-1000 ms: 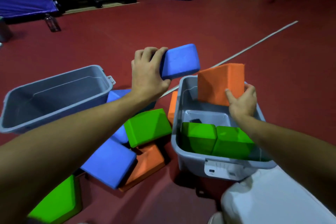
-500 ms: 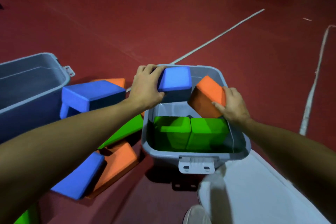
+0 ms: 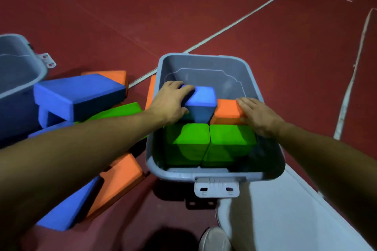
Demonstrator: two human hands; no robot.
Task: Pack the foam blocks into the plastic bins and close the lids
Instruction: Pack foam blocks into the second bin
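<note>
Left hand (image 3: 170,104) curled around blue block (image 3: 201,102), right hand (image 3: 259,116) flat on orange block (image 3: 228,111). Seat both level beside the green blocks (image 3: 210,140) nearer the wrists, pressing evenly to keep bin (image 3: 271,175) lid clearance

I'm looking down into what reads as a sports hall or indoor gym, because the smooth dark red floor (image 3: 224,6) runs wide and unbroken across the whole view. Thin white painted court lines (image 3: 242,18) cross it at angles, one straight and one bending at the right (image 3: 356,63). Grey plastic storage bins (image 3: 206,61) and coloured foam blocks (image 3: 77,96) sit straight on that floor.
</note>
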